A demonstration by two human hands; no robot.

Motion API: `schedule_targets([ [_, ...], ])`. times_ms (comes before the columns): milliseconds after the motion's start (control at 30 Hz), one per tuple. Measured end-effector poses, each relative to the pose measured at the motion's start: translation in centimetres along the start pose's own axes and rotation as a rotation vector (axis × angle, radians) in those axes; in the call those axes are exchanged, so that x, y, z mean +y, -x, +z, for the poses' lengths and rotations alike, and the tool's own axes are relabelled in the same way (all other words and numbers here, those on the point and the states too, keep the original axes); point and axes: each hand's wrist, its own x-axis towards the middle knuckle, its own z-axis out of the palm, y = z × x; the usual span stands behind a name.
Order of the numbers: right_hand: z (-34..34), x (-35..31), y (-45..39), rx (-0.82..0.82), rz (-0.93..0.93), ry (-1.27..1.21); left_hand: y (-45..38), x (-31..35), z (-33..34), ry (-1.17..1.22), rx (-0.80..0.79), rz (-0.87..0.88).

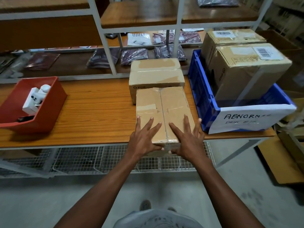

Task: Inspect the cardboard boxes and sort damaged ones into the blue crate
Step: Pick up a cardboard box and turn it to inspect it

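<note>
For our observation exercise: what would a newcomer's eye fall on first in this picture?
Probably the two hands, left hand and right hand, spread flat on a taped cardboard box at the table's near edge. Next, the blue crate on the right, holding two large boxes and labelled ABNORMAL, and the red bin on the left.

A wood-grain surface (92, 112) on a white metal frame stands on a grey concrete floor (230, 186), with a wire mesh rack (82, 160) beneath it. Behind rises white shelving (105, 38) with brown wooden boards, holding bagged dark garments (134, 55). Flattened cardboard (283, 162) lies at far right.
</note>
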Motion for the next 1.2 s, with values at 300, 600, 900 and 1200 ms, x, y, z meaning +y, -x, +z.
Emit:
schedule_targets([
  [300,0.4,1.9,-0.8,0.170,0.005,-0.142,1.9,-0.4,3.3,0.531,0.512,-0.098],
  [600,-2.1,2.4,-0.9,0.414,-0.116,-0.518,2.2,-0.2,-0.7,0.644,0.653,-0.183],
  [900,-8.1,0.9,-2.2,0.779,-0.105,-0.727,0.7,-0.1,-7.8,0.804,0.852,-0.191],
  [1200,-10.4,-0.4,-4.3,0.827,0.039,-0.721,0.7,-0.6,-8.3,0.543,0.513,0.108],
])
